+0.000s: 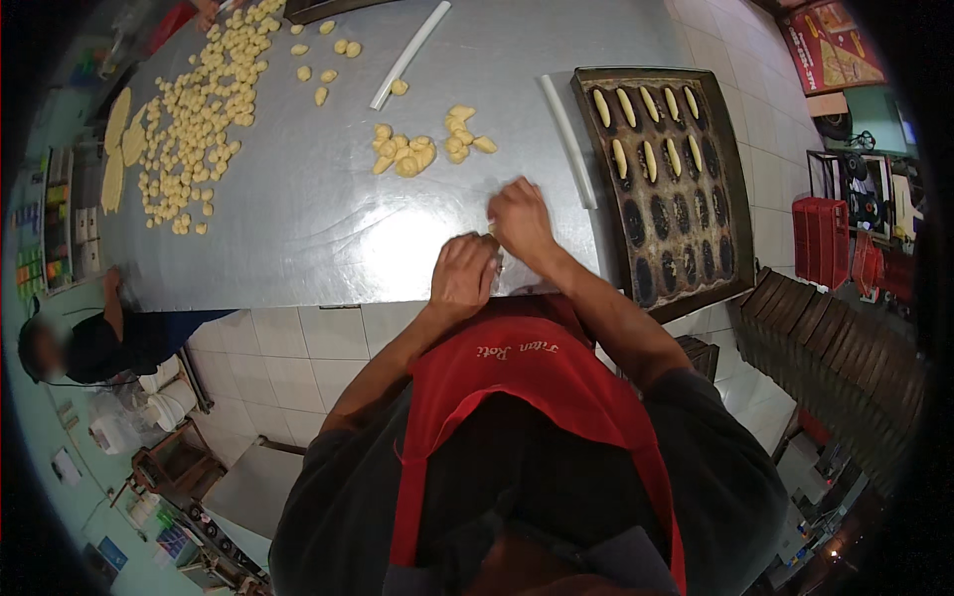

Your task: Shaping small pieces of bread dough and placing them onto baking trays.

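My left hand [465, 270] rests near the table's front edge with its fingers bent together. Just right of it and a little farther off, my right hand [521, 221] is curled. A pale bit of dough [491, 228] peeks out between them; my fingers close on it and hide most of it. Ahead lie two small heaps of shaped dough lumps, a left heap [404, 153] and a right heap [460, 137]. On the right, a dark baking tray [737, 199] with oval hollows holds slim dough sticks [648, 103] in its two far rows.
Many dough balls [204, 119] cover the metal table's [288, 219] left side, beside flat dough strips [116, 129]. Two white rods [568, 144] [412, 55] lie on the table. Stacked trays [810, 333] stand at right. Another person [94, 338] is at left; another's hand [206, 12] shows far left.
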A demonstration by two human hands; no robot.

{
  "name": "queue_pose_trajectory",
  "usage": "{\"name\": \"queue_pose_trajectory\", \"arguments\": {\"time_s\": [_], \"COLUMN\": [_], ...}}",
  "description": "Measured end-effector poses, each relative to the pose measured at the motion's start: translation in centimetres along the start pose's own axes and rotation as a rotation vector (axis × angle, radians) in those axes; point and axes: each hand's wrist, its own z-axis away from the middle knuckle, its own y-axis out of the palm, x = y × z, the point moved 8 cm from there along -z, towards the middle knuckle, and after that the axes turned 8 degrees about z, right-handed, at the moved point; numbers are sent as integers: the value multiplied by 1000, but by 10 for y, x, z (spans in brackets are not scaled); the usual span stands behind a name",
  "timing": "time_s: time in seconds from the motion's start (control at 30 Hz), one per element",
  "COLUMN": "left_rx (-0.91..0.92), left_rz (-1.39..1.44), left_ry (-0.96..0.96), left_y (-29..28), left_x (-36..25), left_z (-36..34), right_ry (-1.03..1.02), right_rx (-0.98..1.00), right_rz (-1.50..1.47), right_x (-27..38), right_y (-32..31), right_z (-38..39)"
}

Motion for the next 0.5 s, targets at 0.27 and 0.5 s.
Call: {"name": "queue_pose_trajectory", "arguments": {"time_s": [0.27, 0.5], "left_rx": [-360, -169], "left_rz": [-135, -16], "left_ry": [-166, 20], "left_y": [-143, -88], "left_x": [92, 149], "left_z": [-54, -204], "right_ry": [-75, 14], "right_rx": [269, -107], "right_rz": [191, 178], "right_x": [52, 32], "right_y": [24, 17], "right_z": [42, -36]}}
